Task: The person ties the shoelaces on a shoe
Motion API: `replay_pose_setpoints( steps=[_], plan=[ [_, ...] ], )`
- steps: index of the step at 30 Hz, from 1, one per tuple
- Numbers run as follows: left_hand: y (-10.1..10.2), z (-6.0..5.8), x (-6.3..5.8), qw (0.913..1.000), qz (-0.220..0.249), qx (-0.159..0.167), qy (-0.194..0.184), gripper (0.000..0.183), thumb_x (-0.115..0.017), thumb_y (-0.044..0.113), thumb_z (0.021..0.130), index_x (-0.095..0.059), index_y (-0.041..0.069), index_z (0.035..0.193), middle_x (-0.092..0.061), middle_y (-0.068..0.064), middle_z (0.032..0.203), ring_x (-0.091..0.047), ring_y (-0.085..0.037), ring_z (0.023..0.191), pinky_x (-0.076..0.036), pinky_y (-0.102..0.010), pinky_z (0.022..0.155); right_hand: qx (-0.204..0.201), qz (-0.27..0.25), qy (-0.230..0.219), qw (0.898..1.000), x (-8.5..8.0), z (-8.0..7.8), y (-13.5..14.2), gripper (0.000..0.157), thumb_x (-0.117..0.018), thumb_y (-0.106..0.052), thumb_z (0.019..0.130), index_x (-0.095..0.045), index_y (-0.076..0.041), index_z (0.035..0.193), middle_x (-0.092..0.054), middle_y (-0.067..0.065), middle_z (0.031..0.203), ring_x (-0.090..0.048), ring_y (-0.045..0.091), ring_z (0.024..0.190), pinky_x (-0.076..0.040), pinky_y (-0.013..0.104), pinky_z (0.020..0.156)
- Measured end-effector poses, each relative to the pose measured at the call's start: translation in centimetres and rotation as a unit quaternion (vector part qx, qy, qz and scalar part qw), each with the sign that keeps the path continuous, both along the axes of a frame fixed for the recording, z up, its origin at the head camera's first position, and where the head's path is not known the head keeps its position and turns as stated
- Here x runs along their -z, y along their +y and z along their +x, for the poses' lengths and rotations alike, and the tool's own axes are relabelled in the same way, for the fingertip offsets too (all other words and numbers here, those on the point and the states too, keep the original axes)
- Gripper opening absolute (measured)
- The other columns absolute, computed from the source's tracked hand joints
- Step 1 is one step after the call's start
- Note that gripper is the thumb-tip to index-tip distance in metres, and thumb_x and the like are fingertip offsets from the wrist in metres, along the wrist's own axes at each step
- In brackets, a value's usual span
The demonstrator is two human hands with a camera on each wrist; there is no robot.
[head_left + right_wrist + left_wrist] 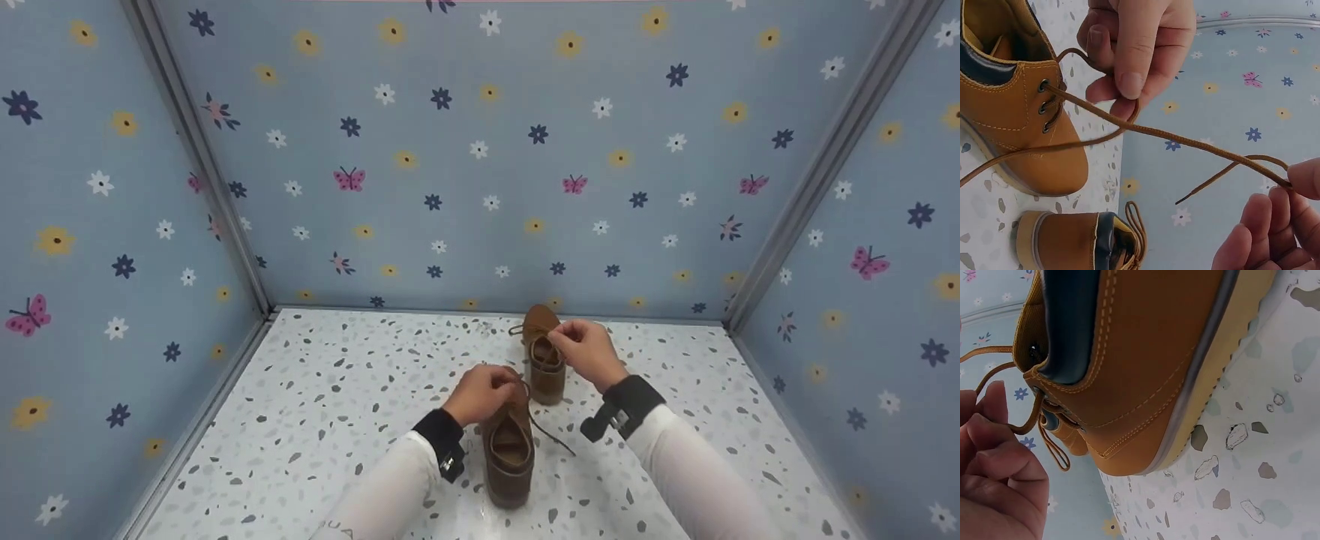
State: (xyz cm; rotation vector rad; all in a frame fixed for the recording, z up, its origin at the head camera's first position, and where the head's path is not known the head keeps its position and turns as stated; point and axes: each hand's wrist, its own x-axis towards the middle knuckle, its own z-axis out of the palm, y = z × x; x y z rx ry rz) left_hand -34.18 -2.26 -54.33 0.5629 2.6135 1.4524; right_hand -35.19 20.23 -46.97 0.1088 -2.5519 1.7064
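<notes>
The nearer brown lace-up shoe [508, 480] stands upright on the floor with its toe pointing away. My left hand [480, 394] is over its front, pinching one brown shoelace [1030, 422] between thumb and fingers. That lace's loose end trails across the shoe's side in the right wrist view. Farther ahead and to the right, my right hand [590, 351] pinches the other shoelace [1185, 140], drawn fairly straight from the top eyelet, its tip hanging free. In the right wrist view the two laces cross just below the left fingertips.
A second brown shoe [547, 386] stands just beyond, near the back wall, with a lace loop [1135, 219] at its front. The speckled white floor [360, 420] is bounded by blue flowered panels [480, 150] at the back and both sides.
</notes>
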Motion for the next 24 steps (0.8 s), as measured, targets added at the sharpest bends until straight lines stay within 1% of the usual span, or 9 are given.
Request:
replay_pose_setpoints(
  steps=[3, 5, 8, 12, 15, 17, 21, 22, 24],
  plan=[
    [0.0, 0.0, 0.0, 1.0000, 0.001, 0.000, -0.001, 0.019, -0.063, 0.013, 0.100, -0.081, 0.013, 0.107, -0.078, -0.002, 0.119, -0.071, -0.016, 0.106, -0.058, -0.038, 0.091, 0.000, 0.003, -0.002, 1.000, 0.0, -0.2, -0.5, 0.013, -0.070, -0.022, 0.099, -0.072, -0.010, 0.096, -0.065, 0.001, 0.086, -0.067, 0.028, 0.085, -0.055, 0.031, 0.072],
    [0.1, 0.0, 0.0, 1.0000, 0.003, 0.001, -0.001, 0.016, -0.066, 0.015, 0.098, -0.081, 0.014, 0.104, -0.079, 0.000, 0.115, -0.073, -0.016, 0.105, -0.058, -0.038, 0.091, -0.001, 0.010, -0.002, 1.000, -0.1, -0.3, -0.7, 0.014, -0.070, -0.022, 0.099, -0.072, -0.009, 0.097, -0.066, 0.002, 0.089, -0.067, 0.024, 0.085, -0.056, 0.032, 0.074],
    [0.1, -0.1, 0.0, 1.0000, 0.007, 0.002, -0.002, 0.012, -0.071, 0.020, 0.097, -0.082, 0.017, 0.100, -0.080, 0.004, 0.106, -0.074, -0.012, 0.100, -0.059, -0.035, 0.089, -0.003, 0.018, -0.006, 1.000, -0.2, -0.4, -1.1, 0.014, -0.069, -0.023, 0.100, -0.072, -0.009, 0.097, -0.067, 0.002, 0.091, -0.066, 0.018, 0.082, -0.057, 0.032, 0.074],
    [0.1, -0.1, 0.1, 0.9998, 0.018, 0.007, 0.000, 0.011, -0.074, 0.024, 0.097, -0.082, 0.017, 0.098, -0.079, 0.006, 0.101, -0.073, -0.010, 0.095, -0.059, -0.034, 0.087, 0.000, 0.019, -0.013, 1.000, -0.4, -0.6, -1.6, 0.014, -0.069, -0.024, 0.100, -0.072, -0.010, 0.098, -0.067, 0.002, 0.090, -0.065, 0.016, 0.077, -0.055, 0.029, 0.071],
    [0.1, -0.1, 0.1, 0.9997, 0.025, 0.006, -0.005, 0.011, -0.074, 0.025, 0.097, -0.082, 0.017, 0.097, -0.079, 0.005, 0.101, -0.071, -0.009, 0.094, -0.057, -0.034, 0.088, 0.000, 0.021, -0.015, 1.000, -0.5, -0.9, -1.9, 0.014, -0.069, -0.024, 0.100, -0.071, -0.010, 0.098, -0.067, 0.003, 0.090, -0.065, 0.015, 0.076, -0.055, 0.029, 0.071],
    [0.2, -0.2, 0.2, 0.9995, 0.030, 0.004, -0.010, 0.011, -0.073, 0.024, 0.098, -0.082, 0.017, 0.097, -0.079, 0.004, 0.100, -0.070, -0.009, 0.094, -0.057, -0.034, 0.088, -0.002, 0.019, -0.016, 1.000, -0.6, -1.0, -2.0, 0.014, -0.069, -0.024, 0.100, -0.071, -0.010, 0.098, -0.067, 0.003, 0.091, -0.065, 0.015, 0.076, -0.056, 0.032, 0.073],
    [0.3, -0.2, 0.4, 0.9989, 0.040, 0.012, -0.021, 0.015, -0.067, 0.019, 0.100, -0.080, 0.011, 0.101, -0.079, -0.003, 0.102, -0.069, -0.010, 0.093, -0.057, -0.035, 0.088, -0.007, 0.018, -0.014, 1.000, -0.6, -1.1, -2.3, 0.014, -0.069, -0.024, 0.099, -0.071, -0.010, 0.096, -0.067, 0.002, 0.090, -0.066, 0.014, 0.077, -0.060, 0.045, 0.082],
    [0.3, -0.2, 0.4, 0.9990, 0.037, 0.015, -0.019, 0.016, -0.066, 0.017, 0.099, -0.080, 0.010, 0.102, -0.079, -0.004, 0.103, -0.069, -0.011, 0.094, -0.057, -0.035, 0.089, -0.008, 0.019, -0.013, 1.000, -0.6, -1.2, -2.4, 0.015, -0.070, -0.024, 0.099, -0.071, -0.010, 0.096, -0.067, 0.002, 0.089, -0.067, 0.015, 0.077, -0.060, 0.046, 0.083],
    [0.3, -0.1, 0.4, 0.9991, 0.031, 0.023, -0.015, 0.018, -0.064, 0.013, 0.096, -0.079, 0.007, 0.105, -0.079, -0.005, 0.105, -0.069, -0.012, 0.095, -0.057, -0.036, 0.090, -0.011, 0.022, -0.010, 1.000, -0.6, -1.4, -2.5, 0.015, -0.069, -0.023, 0.100, -0.072, -0.009, 0.096, -0.067, 0.001, 0.089, -0.069, 0.017, 0.079, -0.061, 0.043, 0.081]
  ],
)
